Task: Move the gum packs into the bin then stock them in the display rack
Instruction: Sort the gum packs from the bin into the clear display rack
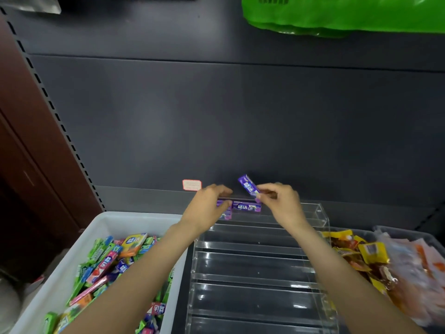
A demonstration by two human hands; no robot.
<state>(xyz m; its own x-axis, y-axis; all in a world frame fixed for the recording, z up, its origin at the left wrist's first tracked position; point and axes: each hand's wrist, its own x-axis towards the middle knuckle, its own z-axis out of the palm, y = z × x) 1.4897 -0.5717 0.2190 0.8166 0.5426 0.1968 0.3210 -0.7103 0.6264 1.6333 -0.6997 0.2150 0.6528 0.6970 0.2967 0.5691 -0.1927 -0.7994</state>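
Bin (72,249) sitting beside rack (255,261); right hand (279,201) pinching purple pack (249,188), left hand (212,203) gripping shelved pack (225,209), tilted pack risking jamming crooked.

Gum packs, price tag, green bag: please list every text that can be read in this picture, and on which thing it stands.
"益达": purple gum pack lying in the rack's top row.
"益达": purple gum pack pinched in the right hand, tilted.
"益达": pink gum pack in the white bin.
Price tag on the shelf back: too blurred to read.
Dark print on the green bag: too blurred to read.
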